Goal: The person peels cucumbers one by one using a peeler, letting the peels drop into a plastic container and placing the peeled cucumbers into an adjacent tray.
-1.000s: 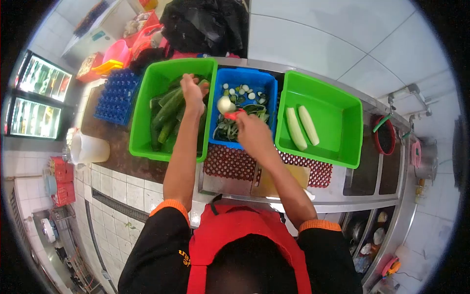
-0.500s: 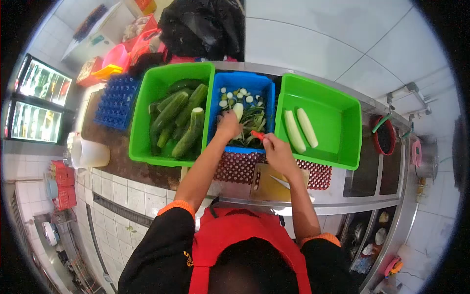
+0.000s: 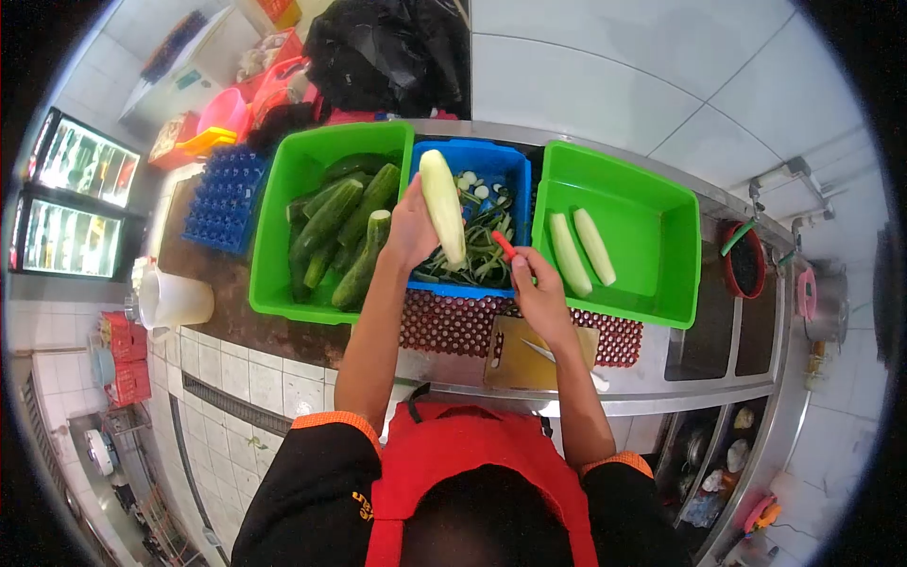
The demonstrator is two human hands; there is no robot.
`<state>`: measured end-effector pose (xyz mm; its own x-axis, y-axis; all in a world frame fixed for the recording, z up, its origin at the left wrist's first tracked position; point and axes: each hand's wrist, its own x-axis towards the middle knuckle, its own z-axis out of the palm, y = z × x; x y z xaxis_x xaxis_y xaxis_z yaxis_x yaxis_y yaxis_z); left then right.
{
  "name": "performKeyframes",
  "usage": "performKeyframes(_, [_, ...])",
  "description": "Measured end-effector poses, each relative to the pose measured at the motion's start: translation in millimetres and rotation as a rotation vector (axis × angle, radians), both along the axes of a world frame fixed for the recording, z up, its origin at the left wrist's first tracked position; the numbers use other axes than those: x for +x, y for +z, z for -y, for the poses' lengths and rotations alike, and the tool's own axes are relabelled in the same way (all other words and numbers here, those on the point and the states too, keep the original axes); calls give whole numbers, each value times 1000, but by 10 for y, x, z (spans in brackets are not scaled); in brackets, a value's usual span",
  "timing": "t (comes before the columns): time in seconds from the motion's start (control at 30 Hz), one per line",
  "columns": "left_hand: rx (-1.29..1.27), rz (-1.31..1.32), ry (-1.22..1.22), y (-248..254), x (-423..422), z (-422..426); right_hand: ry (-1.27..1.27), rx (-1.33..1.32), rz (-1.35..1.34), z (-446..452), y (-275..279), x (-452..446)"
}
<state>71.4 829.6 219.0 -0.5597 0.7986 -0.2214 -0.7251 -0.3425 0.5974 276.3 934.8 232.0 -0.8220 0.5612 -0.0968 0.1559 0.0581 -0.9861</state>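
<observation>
The site was a kitchen, evidently commercial. A silver metal worktop (image 3: 644, 374) extended to the right of the right hand (image 3: 541, 291). A yellowish rectangular cutting board (image 3: 512, 367) lay just behind that hand. Well left of the left hand (image 3: 412, 231) stood a lit, glass-doored fridge (image 3: 72, 227); behind and left of that hand, a long grated drain (image 3: 236, 404) crossed white floor tiles (image 3: 298, 390).

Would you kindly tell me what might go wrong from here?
The peeled vegetable, held over the blue tub by the left hand, might slip onto the peelings. The red tool in the right hand could nick the left if its far end, unclear here, is sharp. The knife on the cutting board looks close to the right forearm, which might brush it.
</observation>
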Motion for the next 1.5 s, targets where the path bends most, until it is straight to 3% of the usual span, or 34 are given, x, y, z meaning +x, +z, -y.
performKeyframes(0.17, [19,31,88,-196,-80,-69,-47,207,3,100,189,-217])
performKeyframes(0.23, [-147,54,109,-223,-83,-71,-47,233,71,99,226,-301])
performKeyframes(0.3, [-155,16,127,-246,-64,-80,-2,621,-38,102,203,-404])
performKeyframes(0.4, [-187,-48,152,-229,-85,-113,67,662,147,187,255,-533])
performKeyframes(0.53, [-161,-4,299,-139,-175,-68,144,652,142,282,82,-364])
performKeyframes(0.6, [-148,73,322,-110,-288,-13,307,633,140,288,-10,-234])
performKeyframes(0.73, [-57,90,355,84,-331,27,142,489,118,161,81,-281])
performKeyframes(0.87, [-106,-40,211,186,-252,66,144,400,186,-20,373,-488])
performKeyframes(0.93, [-52,-48,197,190,-185,36,83,537,-156,-56,411,-623])
performKeyframes(1.03, [-127,-94,147,157,-88,39,23,665,-234,-71,546,-833])
performKeyframes(1.5, [-387,-567,188,157,-50,147,-7,801,-148,-13,698,-1208])
